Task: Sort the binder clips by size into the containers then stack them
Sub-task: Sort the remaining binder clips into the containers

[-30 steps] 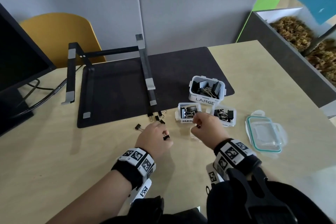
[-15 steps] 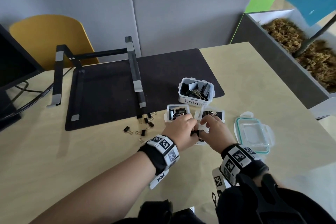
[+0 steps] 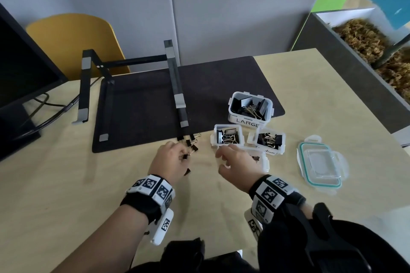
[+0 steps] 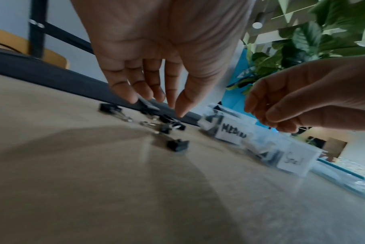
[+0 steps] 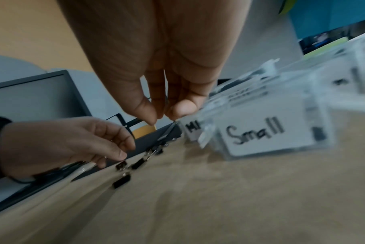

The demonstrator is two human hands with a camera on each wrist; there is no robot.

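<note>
Several small black binder clips (image 3: 192, 143) (image 4: 169, 127) (image 5: 135, 165) lie loose at the front edge of the dark mat. One more clip (image 3: 187, 172) (image 4: 177, 145) lies apart, nearer me. My left hand (image 3: 183, 154) (image 4: 156, 107) (image 5: 123, 151) hovers just over them with fingers pointing down and nothing held. My right hand (image 3: 221, 162) (image 4: 269, 118) (image 5: 162, 118) hangs loosely curled and empty beside the box labelled "Small" (image 3: 263, 162) (image 5: 257, 135). Behind it stand two medium boxes (image 3: 228, 136) (image 3: 269, 141) and the "LARGE" box (image 3: 250, 108), all holding clips.
A clear lid with a teal seal (image 3: 319, 166) lies to the right of the boxes. A black laptop stand (image 3: 175, 86) sits on the dark mat (image 3: 144, 106). A monitor (image 3: 22, 73) stands at the left, and a grey planter box (image 3: 355, 68) borders the table's right side.
My left hand went right to meet the right hand over the Small box, then came back left over the loose clips. The right hand has drawn slightly back from the box.
</note>
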